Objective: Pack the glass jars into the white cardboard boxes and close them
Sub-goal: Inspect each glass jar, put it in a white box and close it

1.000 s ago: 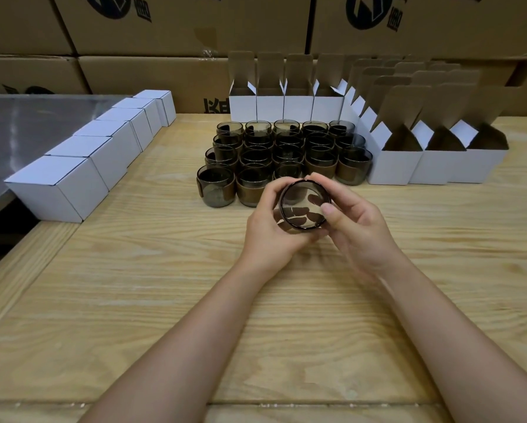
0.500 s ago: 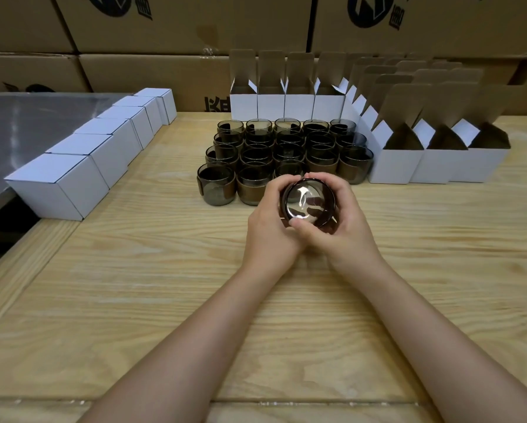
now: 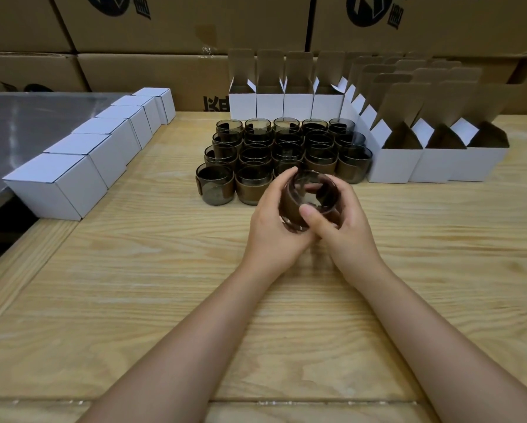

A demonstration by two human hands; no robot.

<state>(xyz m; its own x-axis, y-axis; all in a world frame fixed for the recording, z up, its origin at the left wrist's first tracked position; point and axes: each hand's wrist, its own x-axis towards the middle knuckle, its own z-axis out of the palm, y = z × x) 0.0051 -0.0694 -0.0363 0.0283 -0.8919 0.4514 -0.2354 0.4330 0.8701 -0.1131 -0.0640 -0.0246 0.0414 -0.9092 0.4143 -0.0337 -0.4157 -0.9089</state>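
A smoky dark glass jar (image 3: 312, 190) with a brown band sits between both my hands, just above the wooden table, its open mouth tilted up and away. My left hand (image 3: 271, 222) cups its left side and my right hand (image 3: 343, 227) wraps the right side, thumb across the front. Behind them stand several more jars (image 3: 286, 148) in tight rows. Open white boxes (image 3: 393, 164) with raised flaps line the right and the back (image 3: 269, 100).
Several closed white boxes (image 3: 60, 184) run in a diagonal row along the table's left edge, beside a grey metal surface (image 3: 27, 117). Large brown cartons (image 3: 152, 29) form a wall behind. Bare wooden tabletop (image 3: 152, 285) stretches in front of my hands.
The jar has been turned in my hands: its mouth faced me a second ago, then its base, and now the mouth tilts upward. My right thumb has moved across its front.
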